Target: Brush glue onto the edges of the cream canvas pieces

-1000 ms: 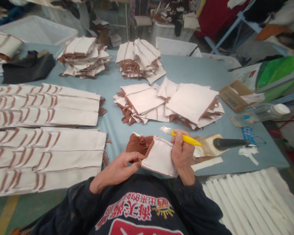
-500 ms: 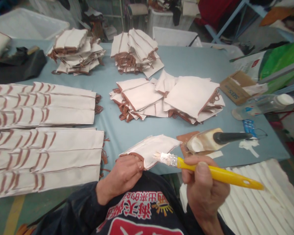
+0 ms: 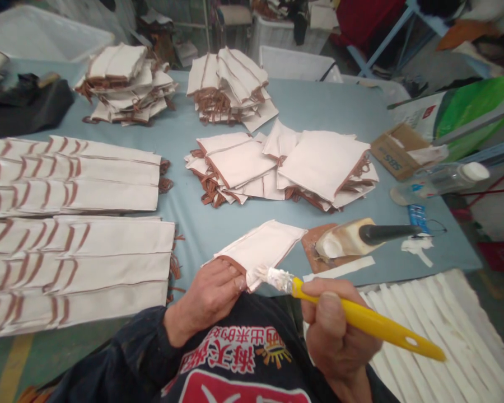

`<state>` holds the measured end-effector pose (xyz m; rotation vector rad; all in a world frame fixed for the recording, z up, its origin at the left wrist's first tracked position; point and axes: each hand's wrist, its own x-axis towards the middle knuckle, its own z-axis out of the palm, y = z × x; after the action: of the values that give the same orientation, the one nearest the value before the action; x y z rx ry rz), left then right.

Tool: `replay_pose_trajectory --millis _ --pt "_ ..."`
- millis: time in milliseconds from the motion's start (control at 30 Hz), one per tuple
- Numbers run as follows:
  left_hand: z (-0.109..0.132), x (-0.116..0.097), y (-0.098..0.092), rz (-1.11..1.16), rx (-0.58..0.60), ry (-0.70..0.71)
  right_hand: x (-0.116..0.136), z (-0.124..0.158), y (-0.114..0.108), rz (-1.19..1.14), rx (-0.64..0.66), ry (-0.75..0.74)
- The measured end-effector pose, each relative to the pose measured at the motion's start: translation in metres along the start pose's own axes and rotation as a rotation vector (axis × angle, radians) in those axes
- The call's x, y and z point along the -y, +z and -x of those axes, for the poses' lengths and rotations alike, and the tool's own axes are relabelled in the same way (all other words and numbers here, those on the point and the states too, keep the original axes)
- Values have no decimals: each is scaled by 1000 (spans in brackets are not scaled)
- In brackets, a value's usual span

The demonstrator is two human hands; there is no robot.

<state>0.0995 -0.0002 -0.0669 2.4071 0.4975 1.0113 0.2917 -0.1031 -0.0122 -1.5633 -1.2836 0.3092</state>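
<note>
My left hand (image 3: 212, 296) is closed on the near edge of a cream fabric piece (image 3: 266, 240) with brown trim. The piece slants away over the table's front edge. Between the thumb and fingers of my right hand (image 3: 338, 327) is a yellow-handled paintbrush (image 3: 373, 322). White paste coats its bristles, which touch the near right corner of the fabric piece. Right of the piece, a container with white contents (image 3: 331, 246) lies on a brown pad, a black handle (image 3: 388, 232) sticking out of it.
Stacks of cream pieces (image 3: 325, 162) with brown trim lie across the blue table (image 3: 319, 109). Overlapping rows (image 3: 121, 240) cover its left side. A plastic bottle (image 3: 439, 182) and a cardboard box (image 3: 397, 151) are at the right. White strips (image 3: 441, 330) lie at lower right.
My right hand has moved the paintbrush left and down, bringing its bristles to the near corner of the fabric piece. My left hand keeps its hold; the view has shifted slightly.
</note>
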Motion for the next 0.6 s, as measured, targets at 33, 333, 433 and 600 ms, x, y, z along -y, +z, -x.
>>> replay_pose_trajectory --millis 33,333,433,600 --pt "0 0 0 -1 5 -1 1 -1 1 1 17 -17" --pt "7 3 4 -64 14 -2 2 -10 2 68 85 -23" --pt "6 2 5 -82 26 13 8 -8 6 -5 182 -45" --pt "6 1 6 -96 48 30 8 -5 3 -49 178 49"
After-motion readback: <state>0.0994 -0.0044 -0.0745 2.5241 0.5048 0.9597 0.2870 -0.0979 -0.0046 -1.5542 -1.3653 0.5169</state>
